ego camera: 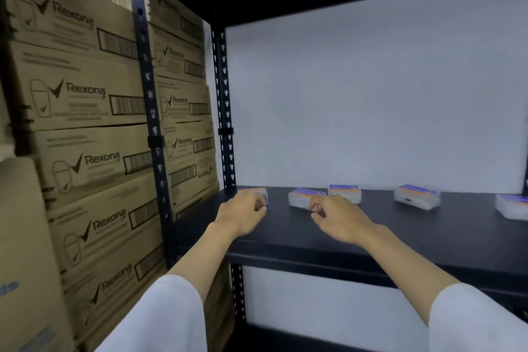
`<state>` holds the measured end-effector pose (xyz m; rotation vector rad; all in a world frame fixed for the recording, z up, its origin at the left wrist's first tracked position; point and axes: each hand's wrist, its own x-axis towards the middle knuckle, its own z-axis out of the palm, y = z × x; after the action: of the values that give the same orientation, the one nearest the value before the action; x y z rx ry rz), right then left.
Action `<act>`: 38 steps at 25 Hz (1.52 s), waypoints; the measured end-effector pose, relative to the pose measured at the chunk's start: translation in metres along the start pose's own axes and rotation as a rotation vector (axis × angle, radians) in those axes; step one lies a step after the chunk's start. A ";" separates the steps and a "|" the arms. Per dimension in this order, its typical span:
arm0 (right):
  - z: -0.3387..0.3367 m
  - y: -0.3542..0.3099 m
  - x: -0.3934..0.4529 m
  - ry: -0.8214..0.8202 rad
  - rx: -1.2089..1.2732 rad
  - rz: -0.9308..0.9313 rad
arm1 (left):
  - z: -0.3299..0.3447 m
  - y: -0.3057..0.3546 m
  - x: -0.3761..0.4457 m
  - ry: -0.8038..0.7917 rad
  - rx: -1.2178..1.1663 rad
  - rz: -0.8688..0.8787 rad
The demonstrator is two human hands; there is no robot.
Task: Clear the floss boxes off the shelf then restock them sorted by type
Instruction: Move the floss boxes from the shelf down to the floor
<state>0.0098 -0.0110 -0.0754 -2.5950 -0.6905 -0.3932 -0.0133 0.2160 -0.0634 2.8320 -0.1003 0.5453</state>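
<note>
Blur hides the box labels. Left hand [243, 216] curls at the leftmost floss box [255, 194]; right hand [337, 216] pinches the second box [304, 197]; whether the left hand grips is unclear.

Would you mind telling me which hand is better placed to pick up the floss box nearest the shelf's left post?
The left hand: its fingers already reach that leftmost box, while the right hand is at the second box.

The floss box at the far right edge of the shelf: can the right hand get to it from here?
Probably yes. The right hand is over the open shelf, and only bare board lies between it and the far-right floss box.
</note>
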 end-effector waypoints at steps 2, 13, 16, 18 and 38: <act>0.015 0.014 0.026 0.023 -0.040 -0.002 | 0.022 -0.024 0.028 0.012 -0.023 0.000; 0.060 0.053 0.106 -0.009 -0.130 0.078 | 0.079 -0.081 0.098 -0.016 -0.088 -0.011; 0.054 0.048 0.097 -0.027 -0.034 0.072 | 0.072 -0.077 0.089 0.048 -0.164 -0.008; 0.047 0.043 0.084 -0.023 0.009 0.044 | 0.062 -0.069 0.076 0.039 -0.199 -0.020; 0.036 0.013 -0.011 0.082 0.213 0.070 | 0.048 0.008 -0.032 0.050 -0.367 -0.070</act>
<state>0.0126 -0.0089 -0.1151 -2.3808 -0.5787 -0.3801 -0.0266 0.1969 -0.1161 2.4545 -0.0816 0.5223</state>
